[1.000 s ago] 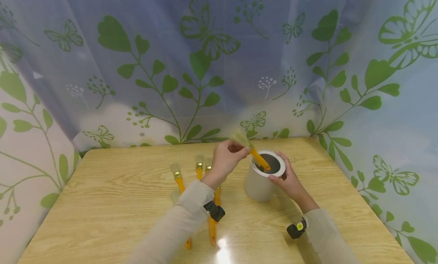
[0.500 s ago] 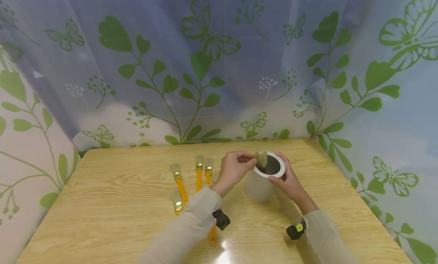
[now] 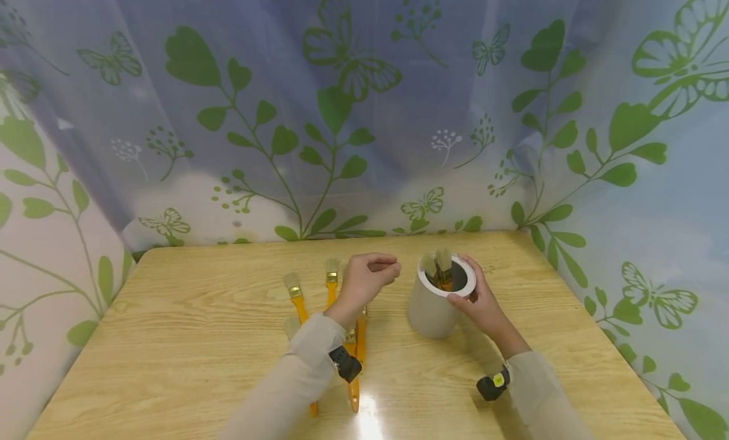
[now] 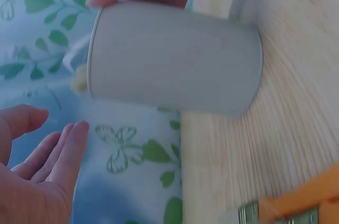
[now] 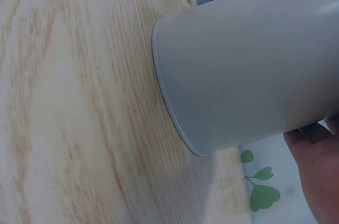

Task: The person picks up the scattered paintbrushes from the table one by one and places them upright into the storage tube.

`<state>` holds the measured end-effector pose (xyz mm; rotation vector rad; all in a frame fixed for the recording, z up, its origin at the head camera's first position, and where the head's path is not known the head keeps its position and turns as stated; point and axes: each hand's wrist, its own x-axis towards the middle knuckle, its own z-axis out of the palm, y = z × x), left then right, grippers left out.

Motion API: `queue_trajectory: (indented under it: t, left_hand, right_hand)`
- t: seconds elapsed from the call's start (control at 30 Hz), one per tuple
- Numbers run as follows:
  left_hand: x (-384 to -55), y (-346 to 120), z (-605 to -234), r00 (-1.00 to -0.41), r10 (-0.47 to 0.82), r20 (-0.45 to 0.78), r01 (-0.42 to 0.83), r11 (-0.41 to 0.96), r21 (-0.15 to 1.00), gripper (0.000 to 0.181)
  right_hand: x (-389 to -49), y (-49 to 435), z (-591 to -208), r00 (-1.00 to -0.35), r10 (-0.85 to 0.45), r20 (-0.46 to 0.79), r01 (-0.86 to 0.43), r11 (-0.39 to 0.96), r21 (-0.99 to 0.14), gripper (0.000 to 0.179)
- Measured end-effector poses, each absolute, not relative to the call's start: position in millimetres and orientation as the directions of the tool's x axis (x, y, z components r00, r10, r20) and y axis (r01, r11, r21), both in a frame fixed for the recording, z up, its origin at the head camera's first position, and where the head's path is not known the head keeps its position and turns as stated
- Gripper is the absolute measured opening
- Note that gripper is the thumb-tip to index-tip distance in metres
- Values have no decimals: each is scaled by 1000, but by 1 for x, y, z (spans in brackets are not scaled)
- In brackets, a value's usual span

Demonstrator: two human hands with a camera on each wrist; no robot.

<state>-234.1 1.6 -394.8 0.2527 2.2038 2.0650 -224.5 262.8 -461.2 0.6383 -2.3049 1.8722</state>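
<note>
A grey canister (image 3: 431,314) with a white rim stands upright on the table at centre right in the head view. My right hand (image 3: 483,308) grips its upper right side, thumb near the rim and fingers around the far side. Bristles of two paintbrushes (image 3: 443,266) stick up from the canister's mouth; their handles are mostly hidden inside. To the left of the canister, my left hand (image 3: 364,287) hovers with nothing in it. In the left wrist view its fingers (image 4: 69,155) are nearly straight, apart from the thumb.
Several paintbrushes with orange handles, one paintbrush (image 3: 297,294) among them, lie left of the canister, partly under my left arm. The wooden table (image 3: 188,326) ends at a patterned curtain (image 3: 256,111) behind and at the sides.
My left hand has lowered a paintbrush handle-first into the canister, let go of it and drawn back to the left. My right hand has stayed on the canister.
</note>
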Motion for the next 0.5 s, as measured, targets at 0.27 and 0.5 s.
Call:
queue_trajectory:
  t: [0.27, 0.5]
  left_hand:
    - [-238, -38, -399, -992, 129, -8, -3, 41, 999, 29]
    - [-239, -78, -409, -997, 64, -46, -43, 49, 998, 32]
  right_hand:
    - [-223, 263, -461, -909, -254, 330, -375, 159, -913, 79]
    - [-223, 263, -459, -915, -246, 320, -366, 173, -914, 79]
